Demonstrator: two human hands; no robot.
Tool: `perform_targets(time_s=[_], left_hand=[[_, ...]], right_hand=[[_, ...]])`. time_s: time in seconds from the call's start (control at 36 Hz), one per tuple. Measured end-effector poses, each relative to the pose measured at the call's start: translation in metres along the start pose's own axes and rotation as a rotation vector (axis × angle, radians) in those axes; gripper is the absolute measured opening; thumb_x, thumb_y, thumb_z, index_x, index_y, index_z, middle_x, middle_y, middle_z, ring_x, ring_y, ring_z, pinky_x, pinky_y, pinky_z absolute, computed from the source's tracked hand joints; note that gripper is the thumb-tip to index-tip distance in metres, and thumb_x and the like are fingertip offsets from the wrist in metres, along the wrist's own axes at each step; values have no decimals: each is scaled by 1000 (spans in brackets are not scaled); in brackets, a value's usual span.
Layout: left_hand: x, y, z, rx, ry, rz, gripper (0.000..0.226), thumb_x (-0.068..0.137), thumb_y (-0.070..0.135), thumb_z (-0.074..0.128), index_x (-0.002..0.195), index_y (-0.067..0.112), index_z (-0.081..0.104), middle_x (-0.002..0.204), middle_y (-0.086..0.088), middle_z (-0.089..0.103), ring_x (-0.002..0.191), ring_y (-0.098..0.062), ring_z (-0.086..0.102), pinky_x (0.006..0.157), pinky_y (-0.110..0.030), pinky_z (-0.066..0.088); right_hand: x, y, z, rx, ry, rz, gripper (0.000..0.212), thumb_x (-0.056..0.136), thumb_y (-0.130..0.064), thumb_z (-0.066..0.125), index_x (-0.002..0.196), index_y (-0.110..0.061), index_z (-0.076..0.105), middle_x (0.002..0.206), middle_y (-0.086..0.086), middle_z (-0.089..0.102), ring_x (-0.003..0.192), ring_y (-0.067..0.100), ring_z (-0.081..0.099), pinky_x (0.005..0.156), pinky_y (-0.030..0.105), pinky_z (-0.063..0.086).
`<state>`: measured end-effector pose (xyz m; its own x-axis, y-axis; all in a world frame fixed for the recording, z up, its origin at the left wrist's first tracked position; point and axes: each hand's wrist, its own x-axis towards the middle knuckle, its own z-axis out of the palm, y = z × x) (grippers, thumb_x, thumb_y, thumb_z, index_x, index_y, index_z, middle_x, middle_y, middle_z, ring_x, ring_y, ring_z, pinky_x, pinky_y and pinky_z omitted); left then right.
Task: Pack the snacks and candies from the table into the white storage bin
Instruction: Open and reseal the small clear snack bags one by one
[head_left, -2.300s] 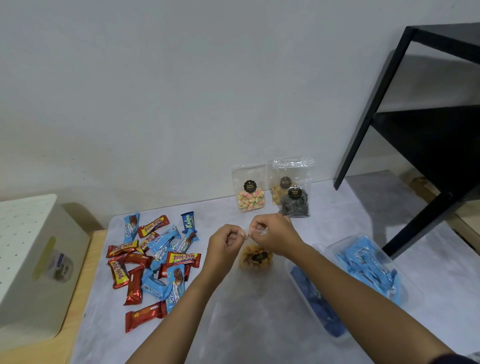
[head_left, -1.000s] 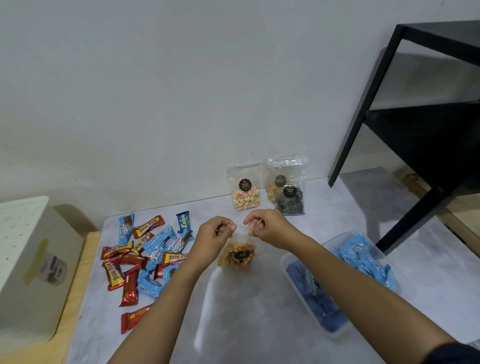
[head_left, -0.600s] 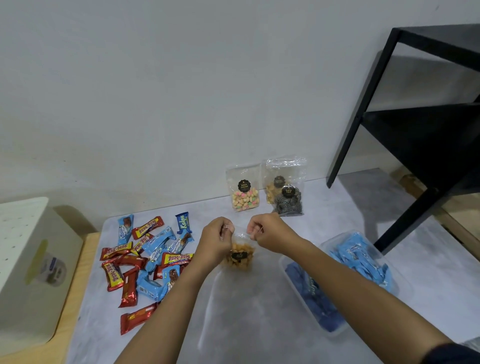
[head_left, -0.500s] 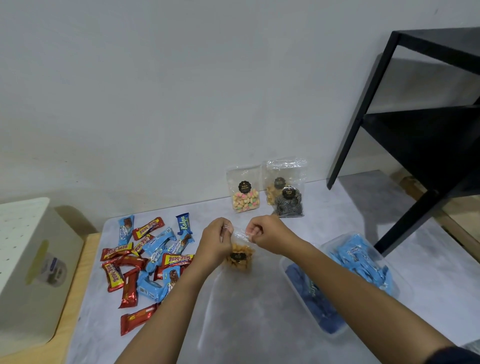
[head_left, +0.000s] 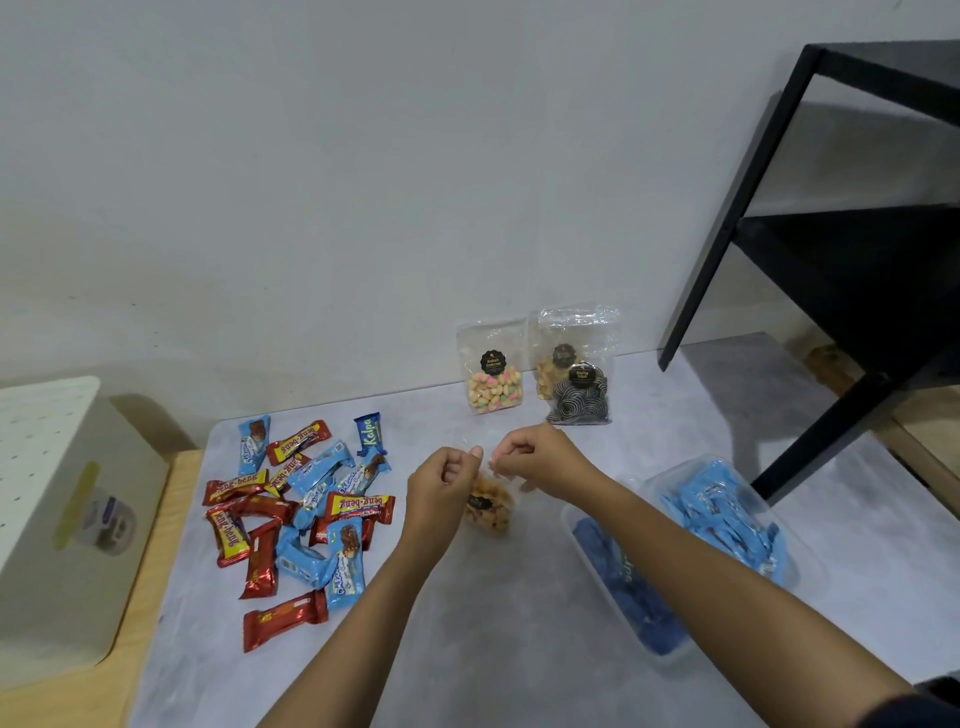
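The white storage bin stands past the table's left edge on a wooden surface, its pierced side towards the camera and its inside hidden, so whether anything is packed cannot be told. By the left edge lies a loose heap of red and blue candy bars, untouched. Near the middle of the table the left hand and the right hand hold a small clear bag of brown snacks between them, each hand's fingers curled and pinching the bag's top edge, one at either corner; the bag hangs just above the table. At the far edge stand a bag of pastel biscuits and, touching each other, a bag of golden snacks and a bag of black-and-white spirals. Towards the right edge sit two clear tubs of blue sachets. The packing looks barely begun: nearly everything remains on the table, and the pinched bag seems the first candidate for the bin.
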<state>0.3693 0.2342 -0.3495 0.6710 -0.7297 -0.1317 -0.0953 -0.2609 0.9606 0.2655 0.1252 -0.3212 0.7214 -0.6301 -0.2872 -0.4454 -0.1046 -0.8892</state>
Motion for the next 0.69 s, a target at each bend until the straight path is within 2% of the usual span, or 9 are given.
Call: perform_targets(time_s=[0.06,0.11,0.17,0.25,0.44,0.69], left_hand=[[1,-2,0,-11,7,-17,28,88,29,61,75,4,64,70,-12,64,69,-23,58,70,-39,50],[3,-2,-1,-18,-1,-28,28,87,29,63,75,4,65,71,-13,67,70,-27,62,71,-41,52],[4,-3,-2,-25,-15,-28,27,86,29,64,74,5,65,72,-15,68,70,-28,62,71,-41,53],[5,-4,-5,-40,-42,-29,25,86,26,64,73,5,65,69,-11,66,66,-21,60,69,-38,51],[6,-8,-8,-57,-133,-28,20,91,23,56,76,11,63,73,-7,64,72,-20,60,74,-37,50],[6,-9,-14,-65,-188,-5,16,93,13,52,80,13,61,77,-5,64,75,-17,60,76,-34,51]], right_hand=[[-2,1,-2,22,-25,7,14,80,-15,68,66,-21,68,63,-3,63,62,9,57,52,19,47],[-3,1,-3,46,-49,9,12,79,-16,70,68,-20,70,62,-7,65,62,5,58,54,18,47],[-4,1,-4,62,-72,10,12,80,-15,70,70,-20,70,63,-7,66,64,4,59,55,17,46],[-6,0,-4,70,-102,18,11,81,-14,69,72,-20,71,68,-3,67,68,5,60,56,15,46],[-6,-2,-5,110,-139,60,8,83,-14,67,76,-17,70,70,-5,66,67,2,60,60,16,47],[-4,-2,-1,119,-132,109,17,84,-10,63,70,-17,68,67,-3,65,64,6,60,61,20,47]])
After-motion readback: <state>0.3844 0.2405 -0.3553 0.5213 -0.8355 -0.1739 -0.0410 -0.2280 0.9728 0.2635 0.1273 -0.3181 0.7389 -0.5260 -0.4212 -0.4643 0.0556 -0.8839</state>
